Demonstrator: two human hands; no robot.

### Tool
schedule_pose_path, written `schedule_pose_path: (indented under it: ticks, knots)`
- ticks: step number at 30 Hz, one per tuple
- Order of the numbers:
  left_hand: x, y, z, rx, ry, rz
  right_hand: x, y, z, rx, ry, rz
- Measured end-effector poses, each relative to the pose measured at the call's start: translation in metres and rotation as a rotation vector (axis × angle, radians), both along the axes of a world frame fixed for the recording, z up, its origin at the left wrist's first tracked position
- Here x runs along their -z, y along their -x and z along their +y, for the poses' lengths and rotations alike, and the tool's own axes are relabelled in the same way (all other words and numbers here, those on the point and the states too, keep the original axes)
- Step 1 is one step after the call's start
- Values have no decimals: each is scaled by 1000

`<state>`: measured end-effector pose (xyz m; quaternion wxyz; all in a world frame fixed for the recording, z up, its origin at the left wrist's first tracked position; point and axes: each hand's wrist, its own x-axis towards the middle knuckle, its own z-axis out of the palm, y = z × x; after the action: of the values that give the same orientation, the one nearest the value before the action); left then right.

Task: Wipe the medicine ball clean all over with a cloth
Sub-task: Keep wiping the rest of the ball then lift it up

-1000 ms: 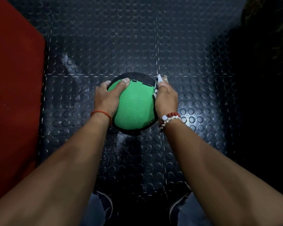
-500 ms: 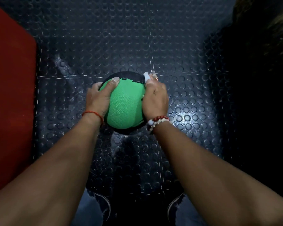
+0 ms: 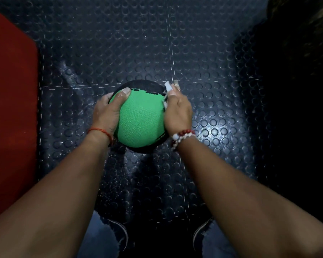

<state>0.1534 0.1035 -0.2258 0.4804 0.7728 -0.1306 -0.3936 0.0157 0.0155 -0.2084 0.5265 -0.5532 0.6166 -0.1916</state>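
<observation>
A round green-and-black textured medicine ball sits mid-frame on the dark studded rubber floor. The left hand grips its left side, fingers curled. The right hand, fingers pressed together, holds a small white cloth against its right side.

I see the medicine ball at centre frame with a green panel in a fine pebbled, matt grain; its black far panel looks equally dull. The cloth just right of it reads as thin white fabric. The floor tiles look like dark rubber with raised round studs and a faint sheen. The red mat at the left edge is matt.
</observation>
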Motion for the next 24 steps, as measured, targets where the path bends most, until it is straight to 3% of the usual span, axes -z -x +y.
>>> schedule_pose_path:
  ticks: [3,5,8,11,15,19,21,24]
  knots:
    - [-1,1,1,-31,13,17,-1,12,-14,118,-232,-61]
    - [-3,3,-1,-28,14,23,4,11,-5,236,-267,-52]
    - [-3,2,-3,-15,-2,13,4,0,31,305,-77,-27]
    - [-6,0,-1,25,6,-5,-8,-1,35,105,174,12]
    - [-7,2,2,63,15,-23,-1,-1,-8,-15,6,31]
    - [-8,4,2,3,-3,1,8,11,-19,153,-286,20]
    - [-9,4,1,7,-3,7,11,13,-4,193,-289,58]
    - [-8,3,-1,17,-1,-4,10,5,28,329,-201,-38]
